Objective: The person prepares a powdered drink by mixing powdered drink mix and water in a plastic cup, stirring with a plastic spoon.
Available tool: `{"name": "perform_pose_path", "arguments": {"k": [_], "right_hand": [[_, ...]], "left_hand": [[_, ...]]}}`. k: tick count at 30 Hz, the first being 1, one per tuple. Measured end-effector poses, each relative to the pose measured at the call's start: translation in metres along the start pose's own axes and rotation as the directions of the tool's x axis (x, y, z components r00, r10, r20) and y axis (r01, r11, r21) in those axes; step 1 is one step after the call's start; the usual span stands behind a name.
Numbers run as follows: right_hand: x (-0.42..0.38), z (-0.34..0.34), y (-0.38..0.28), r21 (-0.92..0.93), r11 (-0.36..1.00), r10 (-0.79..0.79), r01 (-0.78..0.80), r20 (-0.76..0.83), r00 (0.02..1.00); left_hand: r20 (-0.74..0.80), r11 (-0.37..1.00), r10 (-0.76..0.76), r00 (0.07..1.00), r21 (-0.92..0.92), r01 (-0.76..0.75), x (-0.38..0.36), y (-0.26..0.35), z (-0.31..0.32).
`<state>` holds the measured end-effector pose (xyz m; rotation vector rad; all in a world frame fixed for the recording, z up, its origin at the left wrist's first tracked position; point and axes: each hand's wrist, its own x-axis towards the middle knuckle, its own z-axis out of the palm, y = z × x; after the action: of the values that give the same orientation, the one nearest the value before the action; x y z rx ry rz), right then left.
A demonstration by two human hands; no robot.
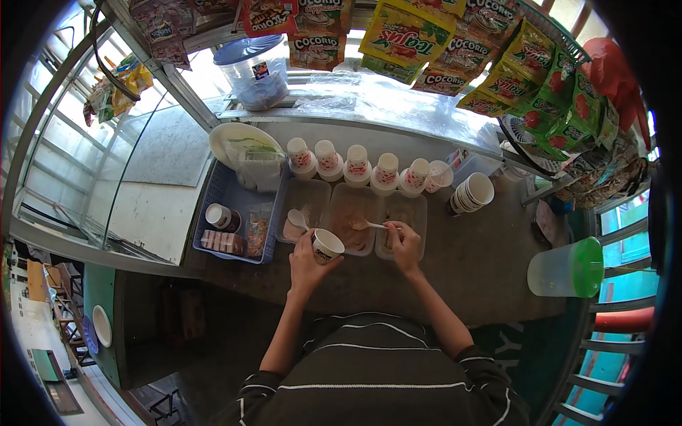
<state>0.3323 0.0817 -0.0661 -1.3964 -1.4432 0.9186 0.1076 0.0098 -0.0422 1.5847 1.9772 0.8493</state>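
My left hand is wrapped round a paper cup, its rim tilted up and a dark print on its side. In my right hand is the handle of a white spoon. The spoon's bowl is down in the brown powder of the middle plastic tub. To its left, another tub holds pinkish powder with a second white spoon in it. A third tub stands under my right hand; its contents are partly hidden.
Several stacks of paper cups line the back. A blue basket holds packets and a jar. Further right are another cup stack and a green-lidded pitcher. Drink sachets hang overhead, beside a blue-lidded container.
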Motion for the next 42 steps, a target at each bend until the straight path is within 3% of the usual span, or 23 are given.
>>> {"name": "perform_pose_path", "arguments": {"k": [2, 4, 7, 8, 10, 16, 23, 24, 25, 29, 31, 33, 35, 36, 40, 42], "right_hand": [[0.0, 0.004, 0.005, 0.008, 1.0, 0.017, -0.018, 0.018, 1.0], [-0.001, 0.006, 0.0, 0.188, 0.974, 0.138, -0.131, -0.027, 0.99], [0.001, 0.003, -0.002, 0.137, 0.978, 0.161, -0.159, -0.003, 0.987], [0.001, 0.004, 0.001, 0.138, 0.978, 0.162, -0.159, -0.009, 0.987], [0.0, 0.009, 0.004, 0.036, 0.999, 0.019, -0.019, 0.016, 1.0], [-0.003, 0.002, -0.011, 0.282, 0.943, 0.18, -0.177, 0.015, 0.983], [-0.022, -0.014, -0.05, 0.376, 0.916, 0.105, -0.139, 0.111, 0.988], [-0.027, -0.014, -0.052, 0.235, 0.954, -0.236, 0.189, 0.193, 0.952], [-0.032, -0.016, -0.053, 0.114, 0.852, -0.518, 0.51, 0.317, 0.795], [-0.041, -0.03, -0.061, 0.084, 0.838, -0.544, 0.54, 0.224, 0.809], [-0.044, -0.044, -0.063, -0.02, 0.761, -0.596, 0.649, 0.372, 0.711], [-0.047, -0.055, -0.065, -0.045, 0.757, -0.614, 0.652, 0.296, 0.732], [-0.048, -0.07, -0.063, -0.098, 0.69, -0.634, 0.718, 0.397, 0.664], [-0.052, -0.075, -0.061, -0.062, 0.703, -0.666, 0.709, 0.293, 0.686], [-0.06, -0.111, -0.051, -0.221, 0.742, -0.571, 0.633, 0.288, 0.769], [-0.064, -0.134, -0.047, -0.197, 0.815, -0.529, 0.545, 0.132, 0.838]], "left_hand": [[-0.009, 1.0, 0.005, 1.0, 0.017, -0.005, 0.0, -0.002, 0.0], [-0.027, 0.999, 0.029, 0.999, 0.025, -0.028, 0.0, -0.003, -0.001], [-0.023, 0.999, 0.022, 1.0, 0.024, -0.021, -0.001, -0.001, -0.003], [-0.019, 0.999, 0.027, 0.999, 0.024, -0.026, 0.0, -0.001, -0.003], [-0.012, 1.0, 0.003, 1.0, 0.014, -0.002, -0.001, 0.0, -0.003], [-0.058, 0.999, 0.044, 0.997, 0.023, -0.043, -0.004, -0.001, -0.001], [-0.034, 0.999, 0.033, 0.999, 0.022, -0.032, -0.006, 0.008, -0.003], [-0.033, 0.996, 0.075, 0.997, 0.041, -0.073, -0.006, 0.009, -0.002], [-0.027, 0.991, 0.118, 0.993, 0.059, -0.116, -0.007, 0.01, 0.0], [0.023, 0.989, 0.148, 0.989, -0.029, -0.148, -0.013, 0.03, 0.004], [0.038, 0.985, 0.134, 0.99, -0.112, -0.129, -0.017, 0.037, 0.006], [0.009, 0.974, 0.189, 0.982, -0.132, -0.186, -0.022, 0.047, 0.012], [0.029, 0.962, 0.188, 0.982, -0.207, -0.178, -0.027, 0.065, 0.016], [0.047, 0.958, 0.189, 0.981, -0.227, -0.174, -0.028, 0.071, 0.021], [0.133, 0.944, 0.236, 0.963, -0.266, -0.195, -0.033, 0.107, 0.046], [0.176, 0.924, 0.301, 0.937, -0.296, -0.241, -0.033, 0.124, 0.066]]}}
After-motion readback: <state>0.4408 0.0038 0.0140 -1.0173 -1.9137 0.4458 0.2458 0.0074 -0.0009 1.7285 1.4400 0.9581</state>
